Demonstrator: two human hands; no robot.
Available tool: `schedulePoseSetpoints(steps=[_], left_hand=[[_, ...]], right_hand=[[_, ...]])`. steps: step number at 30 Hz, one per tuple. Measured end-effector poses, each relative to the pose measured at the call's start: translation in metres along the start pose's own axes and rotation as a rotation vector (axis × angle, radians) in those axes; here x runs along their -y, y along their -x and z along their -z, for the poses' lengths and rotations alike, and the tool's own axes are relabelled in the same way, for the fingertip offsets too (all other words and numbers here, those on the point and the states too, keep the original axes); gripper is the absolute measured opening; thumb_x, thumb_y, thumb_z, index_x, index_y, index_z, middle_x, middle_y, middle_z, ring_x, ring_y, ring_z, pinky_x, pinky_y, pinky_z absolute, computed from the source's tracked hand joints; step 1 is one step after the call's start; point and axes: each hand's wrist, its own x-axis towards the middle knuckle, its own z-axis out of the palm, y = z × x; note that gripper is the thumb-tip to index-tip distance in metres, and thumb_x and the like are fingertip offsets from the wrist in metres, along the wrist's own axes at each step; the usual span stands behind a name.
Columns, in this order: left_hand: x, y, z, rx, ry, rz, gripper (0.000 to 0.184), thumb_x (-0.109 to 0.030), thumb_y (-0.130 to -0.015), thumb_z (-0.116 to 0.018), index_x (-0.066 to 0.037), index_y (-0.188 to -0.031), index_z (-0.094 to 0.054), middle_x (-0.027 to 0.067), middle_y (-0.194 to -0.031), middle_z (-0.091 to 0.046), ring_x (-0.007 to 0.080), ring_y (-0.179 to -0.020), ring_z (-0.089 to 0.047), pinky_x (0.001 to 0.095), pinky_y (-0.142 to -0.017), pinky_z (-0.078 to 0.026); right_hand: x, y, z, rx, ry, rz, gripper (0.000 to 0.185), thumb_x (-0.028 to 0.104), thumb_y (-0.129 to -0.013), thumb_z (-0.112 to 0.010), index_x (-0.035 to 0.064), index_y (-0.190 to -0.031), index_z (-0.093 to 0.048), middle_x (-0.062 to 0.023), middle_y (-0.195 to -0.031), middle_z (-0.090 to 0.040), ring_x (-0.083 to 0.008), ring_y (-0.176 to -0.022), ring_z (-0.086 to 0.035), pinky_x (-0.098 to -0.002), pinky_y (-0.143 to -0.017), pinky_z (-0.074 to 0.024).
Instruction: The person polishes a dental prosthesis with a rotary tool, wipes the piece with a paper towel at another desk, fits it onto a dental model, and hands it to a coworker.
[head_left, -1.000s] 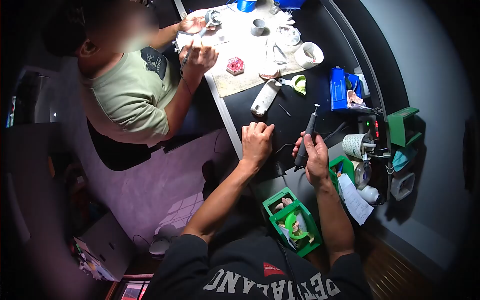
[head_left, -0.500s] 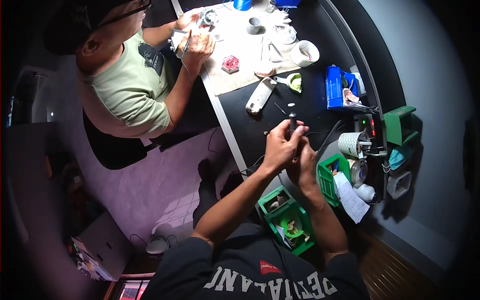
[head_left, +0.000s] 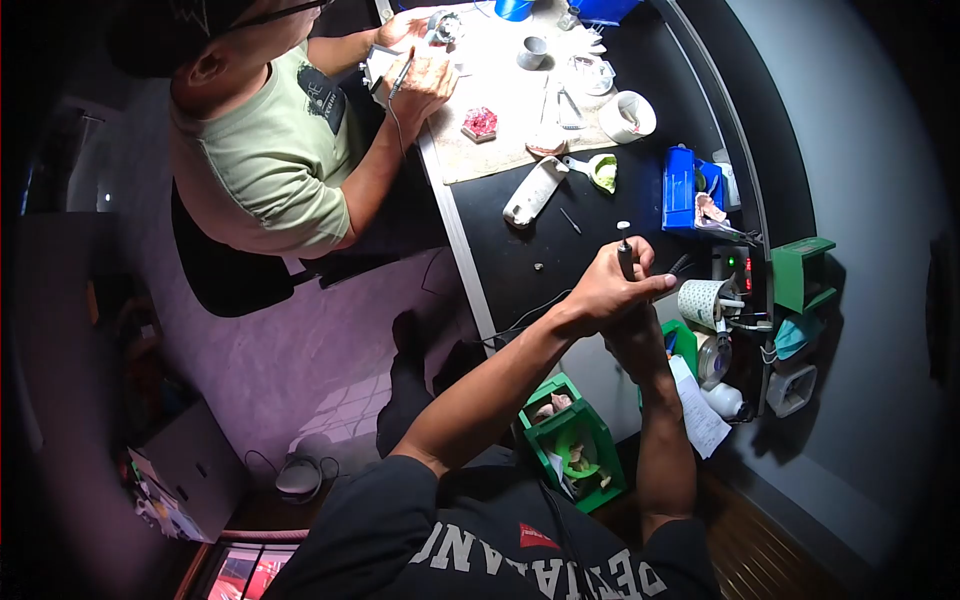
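Note:
My left hand point(head_left: 610, 285) is closed around a dark rotary handpiece point(head_left: 626, 262), held upright over the near part of the black worktop. A small white tip point(head_left: 623, 225) sits on a thin shank at its upper end. Just beneath, my right hand point(head_left: 637, 345) is closed at the lower end of the handpiece, its fingers partly hidden by the left hand. A dark coiled cord point(head_left: 682, 264) shows to the right of my hands. On the worktop beyond them lie a thin bur-like pin point(head_left: 570, 221) and a small pale piece point(head_left: 539, 267).
At upper left a co-worker's hand point(head_left: 425, 80) holds a pen-like tool at a bright mat. Nearby are a white oblong case point(head_left: 535, 192), an impression tray with green material point(head_left: 602, 170) and a blue bin point(head_left: 680, 195). Green bins point(head_left: 612, 470) stand below my arms; a dotted cup point(head_left: 700, 302) is at right.
Both my hands have shifted right with the handpiece. My left thumb now points out to the right. The whole view has also moved slightly.

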Motion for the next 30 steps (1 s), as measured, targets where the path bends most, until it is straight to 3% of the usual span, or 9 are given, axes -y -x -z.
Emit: schedulePoseSetpoints(steps=[2,3,5,6,12,15,18,26,30], left_hand=[[-0.004,0.010,0.004,0.003,0.178,0.010,0.033,-0.021,-0.096,-0.073,-0.008,-0.114,-0.048,-0.0012,-0.079,-0.054,0.0071,-0.072,-0.055,0.0251,-0.068,-0.049],[-0.007,0.011,0.009,0.059,0.294,-0.034,0.030,-0.026,-0.104,-0.060,-0.004,-0.122,-0.051,0.0050,-0.087,-0.060,0.0142,-0.082,-0.062,0.0312,-0.081,-0.054],[-0.008,0.018,0.012,-0.052,0.351,-0.130,0.035,-0.031,-0.107,-0.054,-0.001,-0.125,-0.056,0.0113,-0.097,-0.068,0.0210,-0.096,-0.067,0.0367,-0.092,-0.053],[-0.005,0.021,0.020,-0.118,0.284,-0.153,0.033,-0.029,-0.107,-0.055,0.000,-0.121,-0.063,0.0159,-0.111,-0.071,0.0250,-0.106,-0.069,0.0384,-0.095,-0.053],[-0.035,0.030,0.048,-0.490,-0.115,-0.305,0.026,-0.023,-0.104,-0.064,0.000,-0.106,-0.073,0.0106,-0.099,-0.075,0.0190,-0.094,-0.072,0.0318,-0.086,-0.054],[-0.040,0.039,0.072,-0.591,-1.048,-0.126,0.019,-0.024,-0.091,-0.078,-0.006,-0.087,-0.080,0.0106,-0.087,-0.076,0.0205,-0.078,-0.073,0.0337,-0.068,-0.055],[-0.019,0.044,0.100,-0.598,-1.709,-0.252,0.015,-0.026,-0.081,-0.082,-0.011,-0.086,-0.081,0.0112,-0.084,-0.074,0.0283,-0.073,-0.073,0.0398,-0.066,-0.056],[-0.018,0.044,0.102,-0.472,-1.797,-0.072,0.016,-0.021,-0.082,-0.079,-0.012,-0.095,-0.079,0.0117,-0.086,-0.073,0.0346,-0.080,-0.072,0.0451,-0.070,-0.057],[-0.007,-0.003,0.094,-0.338,-1.762,-0.367,0.012,-0.016,-0.085,-0.072,-0.013,-0.094,-0.079,0.0119,-0.090,-0.069,0.0335,-0.083,-0.070,0.0455,-0.072,-0.057]], right_hand=[[0.001,0.004,-0.011,-0.062,-0.459,-0.239,0.037,0.011,-0.085,-0.079,0.0091,-0.117,-0.060,0.0056,-0.079,-0.056,-0.0072,-0.065,-0.056,-0.0266,-0.055,-0.0464],[0.005,0.003,-0.010,-0.045,-0.380,-0.262,0.029,0.009,-0.086,-0.076,0.0068,-0.111,-0.063,0.0044,-0.079,-0.057,-0.0079,-0.066,-0.056,-0.0280,-0.058,-0.0465],[0.017,-0.001,-0.006,-0.018,-0.223,-0.313,0.013,0.007,-0.088,-0.070,0.0022,-0.099,-0.068,0.0021,-0.078,-0.060,-0.0095,-0.070,-0.055,-0.0308,-0.064,-0.0468],[0.021,0.000,-0.012,-0.044,-0.171,-0.297,0.016,0.009,-0.088,-0.069,-0.0005,-0.101,-0.067,-0.0003,-0.079,-0.063,-0.0097,-0.071,-0.054,-0.0312,-0.065,-0.0469],[0.023,0.006,-0.022,-0.032,0.040,-0.269,0.017,0.013,-0.083,-0.070,-0.0017,-0.080,-0.063,-0.0053,-0.064,-0.058,-0.0100,-0.064,-0.054,-0.0331,-0.061,-0.0462],[0.003,0.010,-0.019,-0.114,0.018,-0.270,0.022,0.016,-0.083,-0.070,-0.0011,-0.075,-0.059,-0.0055,-0.062,-0.056,-0.0111,-0.061,-0.053,-0.0338,-0.058,-0.0450],[-0.007,0.011,-0.014,-0.149,-0.017,-0.261,0.025,0.017,-0.084,-0.071,0.0006,-0.072,-0.057,-0.0037,-0.061,-0.055,-0.0113,-0.059,-0.052,-0.0338,-0.058,-0.0446],[-0.010,0.014,-0.005,-0.157,-0.059,-0.314,0.024,0.018,-0.085,-0.071,0.0020,-0.073,-0.058,-0.0027,-0.064,-0.057,-0.0122,-0.061,-0.054,-0.0335,-0.060,-0.0463],[-0.009,0.016,-0.003,-0.144,-0.082,-0.334,0.024,0.018,-0.085,-0.071,0.0020,-0.073,-0.059,-0.0024,-0.064,-0.057,-0.0118,-0.060,-0.053,-0.0331,-0.059,-0.0460]])
